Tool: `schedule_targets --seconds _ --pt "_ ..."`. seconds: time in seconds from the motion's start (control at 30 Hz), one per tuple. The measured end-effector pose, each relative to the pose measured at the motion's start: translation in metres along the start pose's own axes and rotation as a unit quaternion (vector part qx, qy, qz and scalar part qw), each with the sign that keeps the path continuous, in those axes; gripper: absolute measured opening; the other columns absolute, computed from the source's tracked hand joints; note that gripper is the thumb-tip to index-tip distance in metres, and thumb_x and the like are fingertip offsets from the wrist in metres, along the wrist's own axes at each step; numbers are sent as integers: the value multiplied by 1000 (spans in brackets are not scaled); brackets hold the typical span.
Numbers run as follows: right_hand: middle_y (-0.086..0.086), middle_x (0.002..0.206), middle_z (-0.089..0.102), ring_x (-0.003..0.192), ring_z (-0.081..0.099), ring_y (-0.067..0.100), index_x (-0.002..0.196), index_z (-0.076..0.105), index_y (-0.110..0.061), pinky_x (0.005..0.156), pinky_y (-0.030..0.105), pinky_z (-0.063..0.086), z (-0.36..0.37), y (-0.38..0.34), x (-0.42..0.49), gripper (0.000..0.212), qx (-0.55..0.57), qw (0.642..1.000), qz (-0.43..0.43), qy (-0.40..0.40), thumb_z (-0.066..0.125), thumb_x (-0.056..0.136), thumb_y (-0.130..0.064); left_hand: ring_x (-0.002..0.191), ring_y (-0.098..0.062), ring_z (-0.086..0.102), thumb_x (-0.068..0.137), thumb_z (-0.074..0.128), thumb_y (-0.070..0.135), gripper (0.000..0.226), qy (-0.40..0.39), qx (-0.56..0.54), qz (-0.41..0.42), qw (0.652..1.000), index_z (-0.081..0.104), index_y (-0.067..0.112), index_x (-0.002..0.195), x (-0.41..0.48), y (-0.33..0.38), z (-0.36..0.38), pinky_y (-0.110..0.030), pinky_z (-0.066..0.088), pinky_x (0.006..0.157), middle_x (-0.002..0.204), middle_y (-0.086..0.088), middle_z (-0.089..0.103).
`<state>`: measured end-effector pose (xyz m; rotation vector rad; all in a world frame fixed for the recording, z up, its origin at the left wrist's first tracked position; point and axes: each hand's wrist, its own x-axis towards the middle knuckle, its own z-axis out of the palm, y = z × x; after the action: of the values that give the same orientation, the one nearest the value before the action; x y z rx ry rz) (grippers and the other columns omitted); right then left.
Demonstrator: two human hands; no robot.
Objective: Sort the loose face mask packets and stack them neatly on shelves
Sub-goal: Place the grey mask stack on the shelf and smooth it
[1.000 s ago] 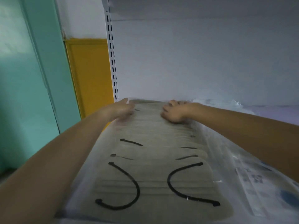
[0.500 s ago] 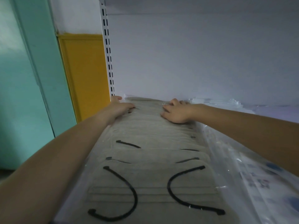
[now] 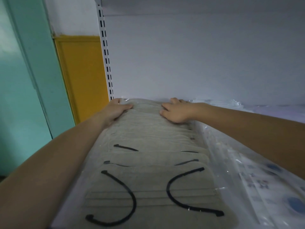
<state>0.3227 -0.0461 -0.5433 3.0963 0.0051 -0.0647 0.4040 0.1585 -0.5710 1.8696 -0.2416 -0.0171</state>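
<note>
Two hands are seen in the head view, both set at the far end of a long clear packet of grey face masks (image 3: 148,134), which is laid lengthwise toward the white back panel (image 3: 198,63). The left hand (image 3: 115,110) is curled over the far left corner, thumb flat on top; the right hand (image 3: 177,112) is bent over the far right edge, so the packet is grasped by both. Nearer than the fingers, black ear loops (image 3: 130,199) are visible through the plastic. Right of the right fingers a second packet (image 3: 257,182) with a printed label is laid alongside, touching. Left of the left fingers a slotted upright (image 3: 105,55) is seen.
</note>
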Motion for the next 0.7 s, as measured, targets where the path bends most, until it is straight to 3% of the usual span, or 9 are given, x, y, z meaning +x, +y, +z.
schedule_targets --seconds 0.07,0.17,0.27,0.37,0.43,0.5,0.57,0.63,0.7 --pt "14 152 17 137 23 34 141 28 -18 113 46 21 2 -1 2 51 21 1000 5 -9 19 99 -45 73 -9 55 89 63 31 52 4 27 3 1000 45 7 131 0 -2 0 -15 46 49 91 3 57" --pt "16 152 22 138 24 30 144 26 -11 115 42 19 7 -4 6 53 39 998 20 -34 16 100 -39 95 -21 55 87 64 39 67 5 109 6 994 37 4 137 1 -9 3 -29 45 75 119 -6 53" --pt "12 158 4 144 8 30 150 8 -14 117 44 10 9 -7 6 57 45 999 19 -16 15 100 -41 90 -18 54 84 66 42 75 24 155 31 987 30 6 139 0 -6 1 -29 44 70 118 -8 52" --pt "11 158 3 145 6 27 150 5 -12 118 39 7 14 -16 4 57 55 998 -9 -36 13 101 -40 124 -27 44 85 57 56 77 25 205 39 978 29 12 142 -4 1 -13 -36 39 91 145 -10 35" --pt "12 158 1 145 3 27 150 2 -11 118 39 5 15 -20 3 58 55 998 -1 -24 13 101 -40 133 -25 37 89 46 60 70 -14 246 70 967 33 18 143 -12 11 -20 -35 36 96 153 -4 24" --pt "10 158 -4 146 -1 26 150 -1 -14 118 41 2 14 -25 1 59 58 998 -2 -14 12 100 -42 142 -19 23 92 35 61 65 -96 294 89 947 29 26 147 -25 21 -18 -36 26 108 157 3 16" --pt "11 158 0 145 3 27 150 3 -13 118 40 5 15 -33 -3 58 45 998 -12 -35 13 101 -42 145 -15 11 97 25 55 61 -179 384 86 902 21 25 150 -38 26 -2 -34 10 115 159 4 11" --pt "12 158 0 145 3 27 150 4 -11 118 40 6 14 -39 -9 58 33 999 -18 -28 13 101 -40 146 -18 9 102 19 46 57 -197 479 71 852 13 19 151 -46 24 11 -32 5 117 159 -3 9" --pt "10 158 -6 146 -3 26 150 1 -12 118 42 3 0 -40 -17 57 49 998 -28 -11 12 102 -39 147 -19 1 103 16 42 56 -174 514 72 837 5 18 152 -55 30 11 -38 3 119 160 -4 0"
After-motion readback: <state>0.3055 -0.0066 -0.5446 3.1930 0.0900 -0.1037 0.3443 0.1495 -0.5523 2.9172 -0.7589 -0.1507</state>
